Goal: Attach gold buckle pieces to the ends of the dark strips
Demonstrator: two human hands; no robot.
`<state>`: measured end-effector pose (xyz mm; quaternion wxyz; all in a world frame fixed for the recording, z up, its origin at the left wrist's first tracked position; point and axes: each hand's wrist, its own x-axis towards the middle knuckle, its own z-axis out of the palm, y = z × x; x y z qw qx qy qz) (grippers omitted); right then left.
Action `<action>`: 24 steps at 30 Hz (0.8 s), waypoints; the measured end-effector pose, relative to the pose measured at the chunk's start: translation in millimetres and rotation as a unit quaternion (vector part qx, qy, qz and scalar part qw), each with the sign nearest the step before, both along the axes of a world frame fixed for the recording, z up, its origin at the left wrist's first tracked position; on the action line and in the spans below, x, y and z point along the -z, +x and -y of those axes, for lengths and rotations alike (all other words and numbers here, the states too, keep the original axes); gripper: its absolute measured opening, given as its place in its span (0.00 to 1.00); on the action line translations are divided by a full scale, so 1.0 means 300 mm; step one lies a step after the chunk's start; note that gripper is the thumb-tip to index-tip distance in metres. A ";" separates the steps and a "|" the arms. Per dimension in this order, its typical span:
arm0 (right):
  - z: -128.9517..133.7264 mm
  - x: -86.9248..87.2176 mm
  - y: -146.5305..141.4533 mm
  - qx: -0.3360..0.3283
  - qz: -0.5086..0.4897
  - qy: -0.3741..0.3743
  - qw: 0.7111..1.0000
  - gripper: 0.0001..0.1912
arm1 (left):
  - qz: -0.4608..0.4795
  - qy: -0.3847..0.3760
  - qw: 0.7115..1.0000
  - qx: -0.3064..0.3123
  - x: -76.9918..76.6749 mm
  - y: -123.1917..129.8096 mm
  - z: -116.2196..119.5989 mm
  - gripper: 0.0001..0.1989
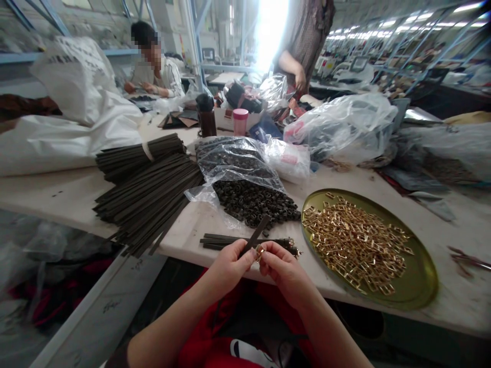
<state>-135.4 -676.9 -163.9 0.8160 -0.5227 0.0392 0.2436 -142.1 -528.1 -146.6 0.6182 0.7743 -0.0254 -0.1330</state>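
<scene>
Close to the table's front edge, my left hand (229,266) is closed on a dark flat strap (256,233), whose free end points up and away. My right hand (283,267) pinches a small gold buckle (260,251) right at the strap's near end; whether the strap passes through it I cannot tell. Just behind my hands lie several finished-looking dark straps (218,241) with gold buckles at their right ends. To the right, an oval gold-coloured tray (421,276) carries a heap of loose gold buckles (356,240).
Bundled dark straps (149,189) spread at the left. Small black loops (249,202) spill from a clear plastic bag (238,156). Behind stand a pink-lidded jar (240,121) and a dark bottle (206,115). Pliers-like tool (470,259) lies far right. Two people are across the table.
</scene>
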 end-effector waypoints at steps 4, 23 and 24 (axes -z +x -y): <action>-0.002 -0.005 -0.008 0.015 -0.029 0.034 0.999 0.10 | 0.020 0.023 1.000 -0.002 -0.015 -0.002 0.012 0.13; -0.014 -0.041 -0.070 0.055 -0.008 0.092 0.994 0.08 | 0.070 0.041 0.997 -0.020 -0.061 -0.062 0.029 0.17; -0.014 -0.041 -0.073 0.056 -0.014 0.096 0.994 0.08 | 0.074 0.040 0.996 -0.021 -0.062 -0.065 0.029 0.17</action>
